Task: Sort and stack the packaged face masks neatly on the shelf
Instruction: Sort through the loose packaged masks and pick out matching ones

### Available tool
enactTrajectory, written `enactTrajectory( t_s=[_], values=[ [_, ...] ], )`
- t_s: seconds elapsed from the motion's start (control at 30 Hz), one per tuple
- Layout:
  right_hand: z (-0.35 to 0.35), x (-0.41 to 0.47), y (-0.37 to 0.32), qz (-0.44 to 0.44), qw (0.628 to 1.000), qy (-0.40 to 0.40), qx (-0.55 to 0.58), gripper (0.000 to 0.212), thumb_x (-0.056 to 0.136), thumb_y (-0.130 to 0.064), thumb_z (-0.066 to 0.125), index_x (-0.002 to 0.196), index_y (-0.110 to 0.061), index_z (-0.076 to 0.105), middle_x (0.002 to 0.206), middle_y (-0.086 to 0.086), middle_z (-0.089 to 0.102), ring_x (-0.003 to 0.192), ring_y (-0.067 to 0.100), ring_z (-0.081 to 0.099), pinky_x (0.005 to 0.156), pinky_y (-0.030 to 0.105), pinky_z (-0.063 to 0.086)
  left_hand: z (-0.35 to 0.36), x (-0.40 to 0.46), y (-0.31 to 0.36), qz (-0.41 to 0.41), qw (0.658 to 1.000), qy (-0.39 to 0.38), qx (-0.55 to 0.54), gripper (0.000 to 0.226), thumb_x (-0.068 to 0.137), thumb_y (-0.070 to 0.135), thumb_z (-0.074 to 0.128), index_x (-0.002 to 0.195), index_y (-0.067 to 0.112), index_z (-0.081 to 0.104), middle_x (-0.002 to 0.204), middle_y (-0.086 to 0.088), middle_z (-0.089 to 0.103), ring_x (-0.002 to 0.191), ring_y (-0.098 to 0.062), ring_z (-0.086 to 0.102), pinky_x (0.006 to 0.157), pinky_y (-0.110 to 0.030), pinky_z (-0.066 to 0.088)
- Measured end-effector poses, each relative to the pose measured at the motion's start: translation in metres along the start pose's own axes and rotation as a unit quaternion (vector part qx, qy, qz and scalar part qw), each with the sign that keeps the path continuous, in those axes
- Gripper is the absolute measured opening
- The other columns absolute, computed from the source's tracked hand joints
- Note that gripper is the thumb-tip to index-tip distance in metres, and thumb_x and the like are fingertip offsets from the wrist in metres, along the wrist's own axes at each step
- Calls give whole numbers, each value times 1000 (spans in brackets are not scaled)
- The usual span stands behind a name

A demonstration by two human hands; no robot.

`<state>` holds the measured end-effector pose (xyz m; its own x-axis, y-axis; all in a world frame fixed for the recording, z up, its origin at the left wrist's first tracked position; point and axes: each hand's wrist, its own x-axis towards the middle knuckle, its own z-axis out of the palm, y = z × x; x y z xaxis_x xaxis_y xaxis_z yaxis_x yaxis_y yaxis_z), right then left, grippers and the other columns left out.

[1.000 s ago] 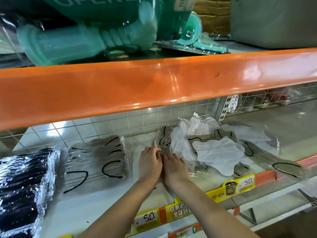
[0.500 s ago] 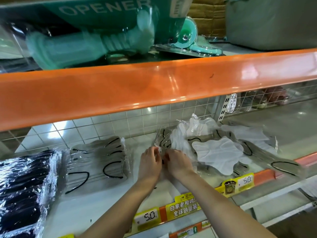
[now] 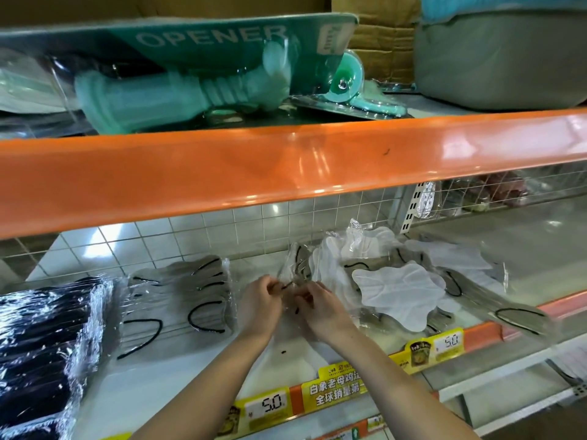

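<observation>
A loose heap of clear-packaged face masks (image 3: 397, 287), white and grey with black ear loops, lies on the white shelf (image 3: 178, 376) right of centre. My left hand (image 3: 260, 304) and my right hand (image 3: 320, 308) sit side by side at the heap's left edge, both pinching one clear mask packet (image 3: 295, 271) that stands tilted up. A neat stack of grey masks (image 3: 181, 296) lies to the left of my hands. Further left sits a wrapped bundle of black masks (image 3: 41, 354).
An orange shelf beam (image 3: 286, 173) runs overhead, with green packaged openers (image 3: 178, 93) and a grey basin (image 3: 502, 58) on the shelf above. A wire mesh back panel (image 3: 286, 217) stands behind the masks. Yellow price tags (image 3: 270, 408) line the shelf's front edge.
Both hands have lifted off the shelf a little and curled their fingers onto the packet at the heap's left edge. The camera has tilted upward slightly.
</observation>
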<state>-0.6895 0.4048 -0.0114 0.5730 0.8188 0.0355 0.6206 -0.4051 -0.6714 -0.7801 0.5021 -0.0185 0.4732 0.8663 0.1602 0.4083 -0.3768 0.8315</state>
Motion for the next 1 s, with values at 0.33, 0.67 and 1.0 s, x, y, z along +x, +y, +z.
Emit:
enactTrajectory(
  t_s=[0.33, 0.67, 1.0],
  values=[
    [-10, 10, -14, 193, 842, 14, 504, 33, 94, -41, 55, 104, -9, 52, 73, 7, 57, 55, 14, 53, 52, 32, 46, -63, -6, 27, -85, 853, -45, -513, 28, 92, -2, 34, 74, 8, 53, 62, -2, 59, 60, -14, 56, 54, -19, 47],
    [1, 14, -36, 285, 720, -49, 631, 18, 89, -17, 66, 74, -12, 58, 57, 4, 55, 42, 12, 50, 39, 17, 42, -125, -12, -5, -72, 844, -61, -528, 49, 90, -5, 34, 76, 17, 76, 79, -4, 72, 73, -22, 70, 55, -34, 57],
    [13, 6, -55, 249, 764, -103, 587, 17, 91, 1, 57, 78, -10, 56, 52, 2, 55, 38, 7, 50, 35, 13, 35, -157, -24, -42, 11, 986, 68, -152, 22, 93, -6, 50, 102, 8, 63, 97, 4, 67, 93, -16, 64, 69, -15, 44]
  ],
)
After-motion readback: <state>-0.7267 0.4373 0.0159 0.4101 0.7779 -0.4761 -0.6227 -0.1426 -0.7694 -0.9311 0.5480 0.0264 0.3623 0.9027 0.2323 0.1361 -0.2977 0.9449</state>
